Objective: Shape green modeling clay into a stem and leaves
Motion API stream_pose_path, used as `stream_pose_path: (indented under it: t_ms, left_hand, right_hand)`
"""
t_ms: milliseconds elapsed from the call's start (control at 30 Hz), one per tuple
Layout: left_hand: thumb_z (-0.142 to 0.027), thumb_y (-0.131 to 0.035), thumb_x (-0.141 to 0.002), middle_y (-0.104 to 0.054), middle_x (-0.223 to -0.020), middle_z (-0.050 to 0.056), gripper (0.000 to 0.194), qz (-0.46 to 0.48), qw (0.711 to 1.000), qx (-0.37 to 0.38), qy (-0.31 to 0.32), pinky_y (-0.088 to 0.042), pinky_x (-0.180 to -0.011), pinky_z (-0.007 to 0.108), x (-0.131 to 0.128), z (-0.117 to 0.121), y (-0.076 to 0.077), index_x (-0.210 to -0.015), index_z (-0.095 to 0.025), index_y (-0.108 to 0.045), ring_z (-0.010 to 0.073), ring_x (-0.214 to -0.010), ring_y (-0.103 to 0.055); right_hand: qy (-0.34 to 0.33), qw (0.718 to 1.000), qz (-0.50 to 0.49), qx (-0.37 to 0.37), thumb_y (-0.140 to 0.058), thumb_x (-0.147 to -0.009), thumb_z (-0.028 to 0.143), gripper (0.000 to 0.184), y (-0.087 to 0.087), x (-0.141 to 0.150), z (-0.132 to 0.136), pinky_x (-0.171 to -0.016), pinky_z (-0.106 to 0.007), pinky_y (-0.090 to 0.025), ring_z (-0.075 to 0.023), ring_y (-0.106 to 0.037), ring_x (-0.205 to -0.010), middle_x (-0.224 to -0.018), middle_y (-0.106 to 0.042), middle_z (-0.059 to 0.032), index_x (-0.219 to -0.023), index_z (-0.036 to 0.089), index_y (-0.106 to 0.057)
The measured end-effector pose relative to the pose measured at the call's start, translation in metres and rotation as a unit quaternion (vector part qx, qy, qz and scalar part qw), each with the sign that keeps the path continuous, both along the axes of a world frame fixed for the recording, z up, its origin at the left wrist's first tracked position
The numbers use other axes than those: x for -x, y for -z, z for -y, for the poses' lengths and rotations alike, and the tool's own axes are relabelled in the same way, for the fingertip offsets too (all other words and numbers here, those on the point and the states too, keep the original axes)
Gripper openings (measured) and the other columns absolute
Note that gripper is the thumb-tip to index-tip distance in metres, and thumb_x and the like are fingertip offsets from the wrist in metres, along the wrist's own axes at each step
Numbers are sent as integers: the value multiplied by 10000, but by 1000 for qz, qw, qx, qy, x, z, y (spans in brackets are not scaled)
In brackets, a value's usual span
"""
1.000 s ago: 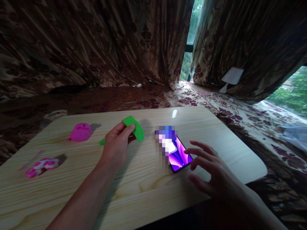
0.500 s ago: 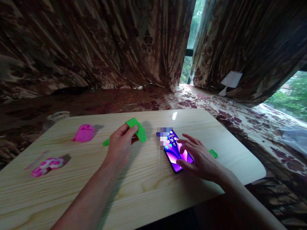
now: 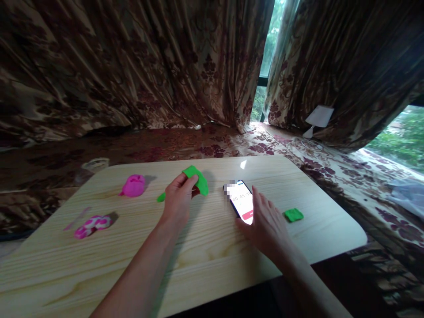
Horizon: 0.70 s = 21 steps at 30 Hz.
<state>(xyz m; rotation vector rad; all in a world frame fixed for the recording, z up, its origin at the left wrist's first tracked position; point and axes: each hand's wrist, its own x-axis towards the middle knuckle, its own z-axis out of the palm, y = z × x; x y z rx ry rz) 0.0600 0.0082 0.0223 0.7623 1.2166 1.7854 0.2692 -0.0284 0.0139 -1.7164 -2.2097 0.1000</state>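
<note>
My left hand (image 3: 179, 196) is closed in a pinch, thumb on top, on a flat, bent piece of green modelling clay (image 3: 199, 179) held above the table. A smaller bit of green clay (image 3: 161, 197) shows just left of that hand. My right hand (image 3: 265, 218) is at the lower right of a phone (image 3: 241, 201), thumb by its lower left and fingers along its right edge. The lit white screen carries large timer digits and a red button; the hand hides part of it. Right of this hand lies a crumpled green clay lump (image 3: 294, 215).
On the table's (image 3: 205, 265) left side are a pink clay lump (image 3: 133, 186), a pink-and-white clay piece (image 3: 93, 226) and a thin pink strip (image 3: 77, 218). Behind stand patterned curtains (image 3: 172, 66) and a small white lamp (image 3: 319, 117) on a cloth-covered ledge.
The phone screen has switched from a purple home screen to a white timer page. My right hand's fingers have come together along the phone's edge. The left hand keeps its pinch on the green clay.
</note>
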Motion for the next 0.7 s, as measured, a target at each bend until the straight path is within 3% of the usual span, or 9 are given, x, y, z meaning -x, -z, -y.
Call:
stream_pose_path:
  t_ms: [100,233,433,533,700]
  left_hand:
    - [-287,-712,-623,-652,-749,-5,239,1,1000,-3,0,-479,-592,252,2,-1,2,-825,-169,-665,116,-618,-580]
    - [-297,-723,-610,-654,-733,4,245,-8,1000,6,7,-482,-598,256,4,-2,6,-811,-169,-663,122,-610,-586]
    - [-324,-731,-605,-652,-718,0,244,-23,1000,14,10,-485,-597,256,7,-4,14,-778,-167,-661,126,-604,-587]
    - [-334,-738,-597,-659,-720,4,269,-29,999,21,12,-483,-599,253,7,-6,16,-796,-165,-670,129,-607,-590]
    - [-332,-730,-607,-668,-707,-9,280,-36,998,44,18,-476,-596,243,4,-8,16,-833,-176,-674,118,-575,-589]
  right_hand:
    - [-19,999,-21,-21,-573,-750,342,833,4,0,-18,-850,-437,-406,-347,-494,-1096,-1271,-462,-226,-1428,94,-158]
    - [-24,998,-40,-39,-590,-721,351,858,8,-11,-65,-845,-424,-405,-340,-513,-1076,-1241,-471,-225,-1424,98,-169]
    - [26,999,-22,-34,-605,-683,356,869,6,-79,-126,-832,-401,-418,-337,-530,-1067,-1211,-507,-230,-1409,78,-218]
    - [57,998,-16,-36,-601,-680,345,850,5,-127,-132,-858,-410,-404,-353,-511,-1099,-1238,-493,-241,-1397,60,-245]
    - [65,997,3,-48,-586,-697,348,825,14,-188,-121,-943,-391,-373,-332,-452,-1191,-1316,-446,-223,-1397,69,-250]
